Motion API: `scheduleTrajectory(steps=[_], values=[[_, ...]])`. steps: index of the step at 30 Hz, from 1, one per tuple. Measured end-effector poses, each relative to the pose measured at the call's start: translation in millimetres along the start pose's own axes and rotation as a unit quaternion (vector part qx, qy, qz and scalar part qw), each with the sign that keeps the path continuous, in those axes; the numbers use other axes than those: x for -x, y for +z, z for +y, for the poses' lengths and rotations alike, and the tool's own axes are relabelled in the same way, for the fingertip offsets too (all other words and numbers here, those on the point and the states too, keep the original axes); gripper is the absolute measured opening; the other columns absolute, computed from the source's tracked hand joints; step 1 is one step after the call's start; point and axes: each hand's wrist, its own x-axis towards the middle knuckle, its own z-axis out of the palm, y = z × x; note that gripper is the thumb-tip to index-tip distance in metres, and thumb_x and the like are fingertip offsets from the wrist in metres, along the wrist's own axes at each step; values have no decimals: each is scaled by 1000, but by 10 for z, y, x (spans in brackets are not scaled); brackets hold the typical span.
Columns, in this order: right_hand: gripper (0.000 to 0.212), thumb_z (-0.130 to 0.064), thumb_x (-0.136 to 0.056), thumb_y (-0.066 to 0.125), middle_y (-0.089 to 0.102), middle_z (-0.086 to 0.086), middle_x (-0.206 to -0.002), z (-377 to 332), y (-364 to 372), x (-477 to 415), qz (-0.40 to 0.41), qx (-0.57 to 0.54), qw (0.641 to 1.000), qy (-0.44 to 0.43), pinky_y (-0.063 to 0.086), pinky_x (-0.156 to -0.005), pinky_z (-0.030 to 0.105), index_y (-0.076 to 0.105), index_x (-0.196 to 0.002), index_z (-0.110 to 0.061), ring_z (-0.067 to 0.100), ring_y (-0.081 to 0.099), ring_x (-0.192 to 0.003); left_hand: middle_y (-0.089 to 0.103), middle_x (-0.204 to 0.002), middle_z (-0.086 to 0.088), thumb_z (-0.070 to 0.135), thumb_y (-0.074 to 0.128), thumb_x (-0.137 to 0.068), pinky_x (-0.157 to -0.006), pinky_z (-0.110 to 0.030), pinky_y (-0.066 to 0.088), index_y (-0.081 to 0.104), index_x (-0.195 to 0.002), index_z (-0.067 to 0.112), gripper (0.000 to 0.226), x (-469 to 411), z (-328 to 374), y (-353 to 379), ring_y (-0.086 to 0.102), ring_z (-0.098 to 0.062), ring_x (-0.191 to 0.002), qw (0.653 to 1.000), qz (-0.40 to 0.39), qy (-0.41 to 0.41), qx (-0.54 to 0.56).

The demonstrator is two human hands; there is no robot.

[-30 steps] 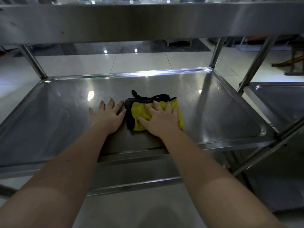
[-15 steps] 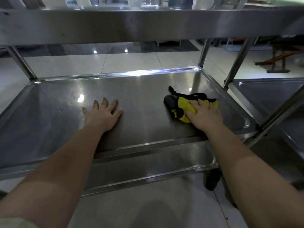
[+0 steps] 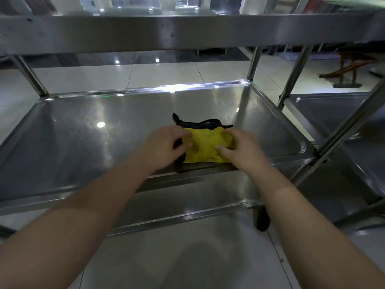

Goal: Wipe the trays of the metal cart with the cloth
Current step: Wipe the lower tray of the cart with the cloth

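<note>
A yellow cloth (image 3: pixel 203 146) with a black edge lies on the middle tray (image 3: pixel 87 130) of the metal cart, near the tray's front edge. My left hand (image 3: pixel 166 143) grips the cloth's left side, fingers curled onto it. My right hand (image 3: pixel 242 150) pinches its right side, with the thumb on the yellow fabric. Both forearms reach in from below. The top tray (image 3: pixel 187 30) spans the upper part of the view, and the lower tray (image 3: pixel 187 197) shows under the middle one.
A second metal cart's tray (image 3: pixel 333 113) stands close on the right, with slanted legs (image 3: pixel 341 130) between the two carts. A black caster (image 3: pixel 263 219) sits under the front right corner. Glossy tiled floor lies beyond, and a wooden stand (image 3: pixel 350 69) is at far right.
My right hand slid the cloth right, then back toward the tray's middle front. My left hand left its flat rest on the tray and closed on the cloth's left side.
</note>
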Motion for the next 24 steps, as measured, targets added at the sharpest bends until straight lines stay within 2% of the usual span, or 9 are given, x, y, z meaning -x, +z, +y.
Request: scheduleTrajectory(steps=[3,5,7,10,13,15,19,21,24], values=[[48,-32,-77,82,60,0,-123,282,-56,164,-10,-42,999,-26,41,-102,28,68,-121,-21,25,52,-118,68,-115,6,52,64,-83,-98,-38,45,72,-113,26,41,211,29,206,58,-17,-108,997,-31,68,4],[52,-24,-76,84,56,-8,-128,336,-106,227,-41,-99,994,-24,36,-90,4,67,-125,-18,12,53,-112,66,-120,5,47,75,-80,-103,-37,42,71,-116,25,43,246,-18,259,56,-17,-114,998,-24,40,29],[53,-15,-78,82,52,-9,-130,351,-117,217,-63,-119,991,-23,32,-81,-5,65,-128,-17,8,52,-109,63,-124,3,43,79,-78,-106,-37,41,70,-118,24,45,214,-56,250,53,-16,-118,998,-28,14,60],[40,-16,-82,78,62,6,-124,340,-40,119,-27,-39,997,-60,42,-97,18,70,-121,-15,24,57,-114,63,-122,1,35,77,-81,-103,-38,42,71,-117,23,38,142,-102,192,54,-18,-116,998,-45,27,46],[26,-24,-91,67,64,9,-112,233,45,73,13,64,996,-62,45,-95,45,72,-115,-16,35,56,-108,66,-116,-7,24,71,-89,-95,-44,48,70,-117,15,29,109,-80,210,58,-28,-109,998,-37,52,-12],[29,-28,-92,65,60,9,-118,145,65,94,28,67,995,-62,42,-97,43,69,-119,-17,35,52,-112,66,-110,-13,20,65,-93,-89,-46,49,68,-113,9,23,62,-15,220,59,-33,-105,998,-25,33,-39],[77,-56,-74,77,30,2,-153,18,92,152,-50,81,995,-33,28,-110,35,47,-142,-34,29,32,-128,65,-106,-17,17,57,-97,-78,-35,40,64,-111,4,21,-104,179,98,59,-34,-97,999,27,-22,-26],[68,-45,-78,78,32,6,-152,-15,92,123,-1,113,993,-21,29,-107,35,51,-139,-30,32,33,-127,65,-105,-16,18,56,-98,-74,-31,35,64,-111,6,20,-171,266,-16,59,-33,-95,998,56,-32,-24],[35,-26,-86,69,62,9,-118,-51,-6,57,85,95,991,-49,40,-93,40,66,-120,-19,37,47,-109,68,-103,-11,22,57,-97,-83,-38,44,65,-110,12,19,-227,316,-182,62,-34,-97,994,90,-38,-40]])
